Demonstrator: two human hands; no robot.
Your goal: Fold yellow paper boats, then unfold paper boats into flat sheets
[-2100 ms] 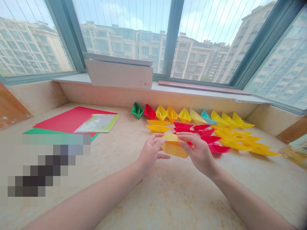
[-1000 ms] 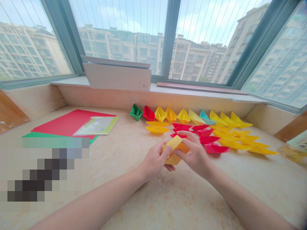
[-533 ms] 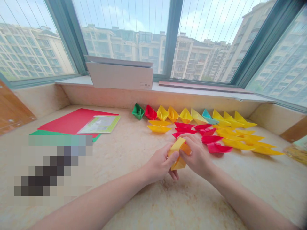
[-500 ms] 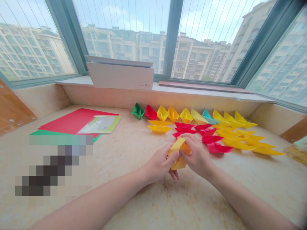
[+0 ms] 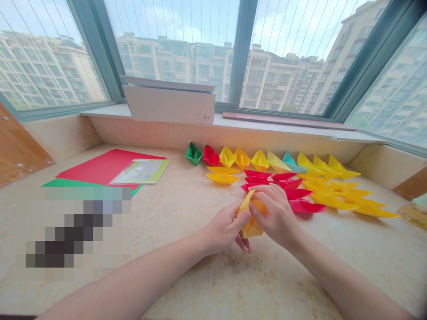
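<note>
A folded sheet of yellow-orange origami paper (image 5: 252, 218) stands on edge between my hands, just above the marble counter. My left hand (image 5: 227, 227) pinches its lower part, with the thumb across the front. My right hand (image 5: 276, 215) grips the other side, and its fingers cover part of the fold. Close beyond my right hand lie red paper boats (image 5: 298, 200). A row of finished origami boats (image 5: 253, 159) in green, red, yellow and teal runs along the back of the counter, with flatter yellow boats (image 5: 333, 193) to the right.
Sheets of red paper (image 5: 96, 166) and green paper (image 5: 60, 182) lie at the left, with a paper pack (image 5: 142, 171) on top. A pixelated patch (image 5: 73, 231) hides the lower left. A white box (image 5: 168, 104) sits on the windowsill.
The folded paper has turned from a wide, flatter shape to a narrow, upright one. My hands have drawn closer together around it, and the head view has shifted slightly.
</note>
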